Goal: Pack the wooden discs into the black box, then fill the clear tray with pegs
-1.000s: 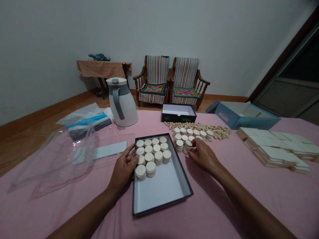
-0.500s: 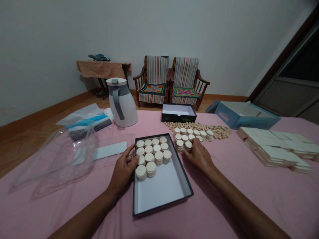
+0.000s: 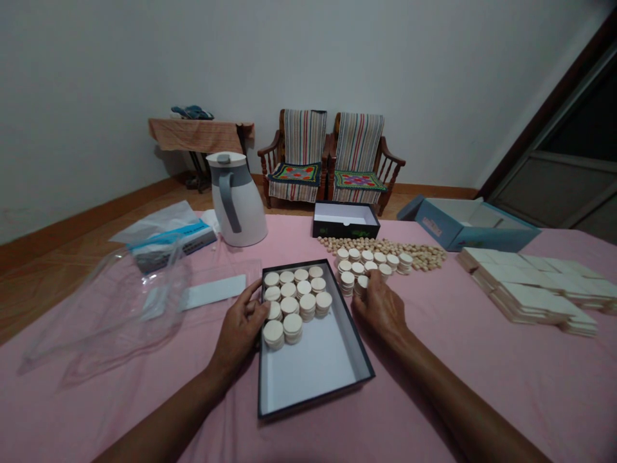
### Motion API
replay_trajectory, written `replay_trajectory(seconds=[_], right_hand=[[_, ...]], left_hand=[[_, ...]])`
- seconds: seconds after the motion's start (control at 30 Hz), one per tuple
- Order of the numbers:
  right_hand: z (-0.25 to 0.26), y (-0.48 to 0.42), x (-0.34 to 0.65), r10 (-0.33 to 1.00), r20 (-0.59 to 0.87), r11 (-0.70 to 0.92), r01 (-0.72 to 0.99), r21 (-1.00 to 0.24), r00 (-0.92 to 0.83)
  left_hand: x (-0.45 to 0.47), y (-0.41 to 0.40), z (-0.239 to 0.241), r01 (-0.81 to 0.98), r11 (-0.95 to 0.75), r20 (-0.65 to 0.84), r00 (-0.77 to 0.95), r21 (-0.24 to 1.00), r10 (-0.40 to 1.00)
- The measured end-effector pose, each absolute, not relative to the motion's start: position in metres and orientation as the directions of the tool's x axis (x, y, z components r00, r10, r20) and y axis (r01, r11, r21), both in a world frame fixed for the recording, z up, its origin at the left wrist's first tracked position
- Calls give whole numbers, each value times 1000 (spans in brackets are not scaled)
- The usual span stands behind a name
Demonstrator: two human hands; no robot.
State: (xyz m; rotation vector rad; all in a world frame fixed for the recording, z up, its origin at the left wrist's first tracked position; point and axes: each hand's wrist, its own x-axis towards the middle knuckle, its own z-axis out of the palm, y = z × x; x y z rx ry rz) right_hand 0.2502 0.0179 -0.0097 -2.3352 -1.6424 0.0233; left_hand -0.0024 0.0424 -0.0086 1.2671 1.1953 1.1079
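Note:
A shallow black-rimmed box (image 3: 321, 379) with a pale inside lies in front of me, several stacks of round wooden discs (image 3: 292, 325) filling its far and left part. My left hand (image 3: 243, 325) grips the box's left wall, thumb over the rim beside the stacks. Right of the box, more disc stacks (image 3: 357, 268) stand in rows on the cloth. My right hand (image 3: 383, 305) is closed around the nearest stack (image 3: 361, 285) there, fingers partly hiding it.
Small wooden beads (image 3: 385, 246) lie behind the stacks, before a black open box (image 3: 346, 220). Square wooden boards (image 3: 535, 280) and a blue box (image 3: 477, 222) are at the right. On the left are a white jug (image 3: 245, 212), clear plastic trays (image 3: 116, 308) and a tissue pack (image 3: 168, 238).
My right hand has closed further around the nearest disc stack, its fingers now covering more of it. My left hand and the box have stayed in place.

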Motion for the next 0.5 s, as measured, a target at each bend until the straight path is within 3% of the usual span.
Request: replay_trajectory(seconds=[0.37, 0.5], right_hand=[[-2, -5, 265, 953, 22, -286, 923, -257, 301], [11, -5, 271, 990, 20, -131, 977, -168, 136]], left_hand=[[0, 41, -4, 49, 32, -36, 87, 998, 996], [-1, 41, -6, 58, 23, -28, 85, 998, 996]])
